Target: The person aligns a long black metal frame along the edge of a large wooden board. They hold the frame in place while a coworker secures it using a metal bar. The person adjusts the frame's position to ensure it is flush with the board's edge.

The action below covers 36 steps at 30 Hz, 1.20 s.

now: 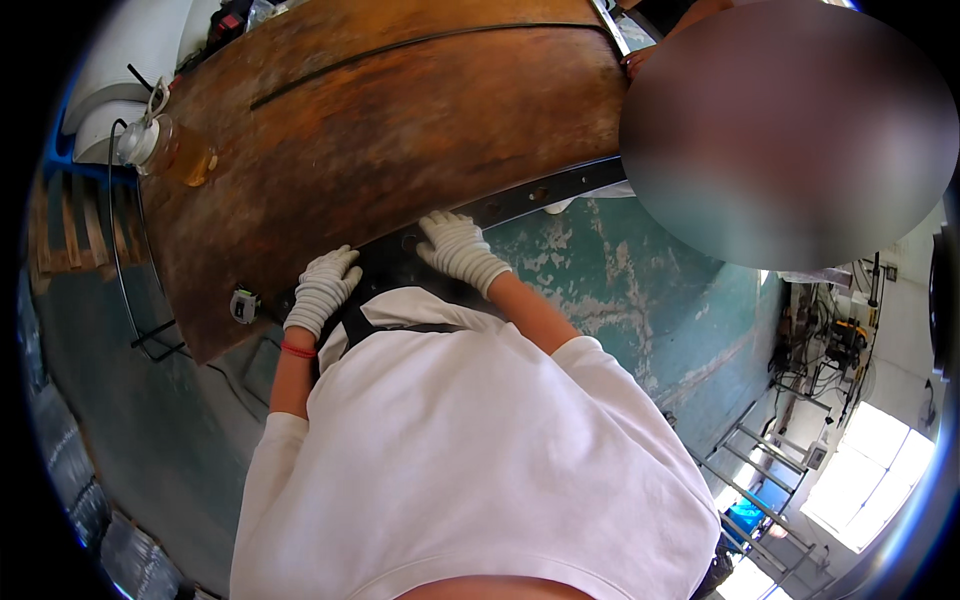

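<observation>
A long dark metal bar [520, 201] with several holes runs along the near edge of the brown wooden table [400, 130]. White ribbed work gloves cover both hands. My left hand [325, 288] is closed over the bar near its left end, beside the table's near left corner. Farther right along the same bar, my right hand [460, 248] rests with its fingers bent over the far edge and its thumb apart. The undersides of both hands are hidden. A tape measure [243, 305] lies on the table just left of my left hand.
A glass jug [185, 152] of amber liquid stands at the table's left edge. A thin dark strip [430, 42] lies across the far tabletop. Another person's hand [634, 62] is at the far right corner; a blurred patch covers much there. Wooden pallets [80, 225] lie left.
</observation>
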{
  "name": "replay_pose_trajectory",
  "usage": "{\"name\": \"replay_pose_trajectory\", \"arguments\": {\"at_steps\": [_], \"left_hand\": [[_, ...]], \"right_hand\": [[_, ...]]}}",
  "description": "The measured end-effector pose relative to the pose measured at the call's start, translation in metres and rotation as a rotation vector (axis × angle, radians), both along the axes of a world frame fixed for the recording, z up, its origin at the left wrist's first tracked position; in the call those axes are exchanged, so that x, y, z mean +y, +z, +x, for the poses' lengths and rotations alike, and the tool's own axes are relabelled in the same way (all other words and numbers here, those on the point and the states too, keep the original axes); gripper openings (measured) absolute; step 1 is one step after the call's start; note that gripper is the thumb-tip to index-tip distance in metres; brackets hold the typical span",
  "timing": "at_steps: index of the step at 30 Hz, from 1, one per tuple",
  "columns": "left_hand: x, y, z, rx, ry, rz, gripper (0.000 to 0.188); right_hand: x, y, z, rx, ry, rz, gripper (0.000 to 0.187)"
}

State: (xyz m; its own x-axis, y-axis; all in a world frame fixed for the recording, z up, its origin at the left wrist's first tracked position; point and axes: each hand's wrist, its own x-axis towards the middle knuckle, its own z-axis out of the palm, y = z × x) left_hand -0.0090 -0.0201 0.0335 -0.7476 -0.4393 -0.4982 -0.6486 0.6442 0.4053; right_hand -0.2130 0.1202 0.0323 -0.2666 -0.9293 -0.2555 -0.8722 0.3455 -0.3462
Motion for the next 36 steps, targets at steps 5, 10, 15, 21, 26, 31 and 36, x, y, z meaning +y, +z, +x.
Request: {"name": "replay_pose_trajectory", "arguments": {"at_steps": [5, 10, 15, 21, 26, 31, 36], "left_hand": [[0.005, -0.003, 0.010, 0.108, 0.036, -0.022, 0.038], [0.006, 0.008, 0.010, 0.111, 0.054, -0.049, 0.038], [0.005, 0.005, 0.010, 0.102, 0.055, -0.054, 0.038], [0.007, 0.005, 0.008, 0.043, 0.031, -0.054, 0.041], [0.009, -0.002, 0.013, -0.015, -0.005, -0.047, 0.045], [0.004, -0.001, 0.014, -0.025, -0.019, -0.064, 0.044], [-0.002, 0.004, 0.017, 0.066, 0.040, -0.112, 0.040]], "right_hand": [[0.003, 0.003, 0.012, -0.143, 0.039, -0.096, 0.029], [0.004, 0.001, 0.014, -0.206, 0.051, -0.050, 0.030], [0.003, 0.001, 0.013, -0.229, 0.048, -0.037, 0.030], [0.001, -0.014, 0.013, 0.056, 0.030, -0.143, 0.045], [-0.009, -0.007, 0.002, 0.025, 0.069, 0.017, 0.051], [-0.011, -0.006, 0.003, 0.006, 0.036, 0.016, 0.048], [0.000, -0.004, 0.000, 0.020, 0.007, -0.103, 0.046]]}}
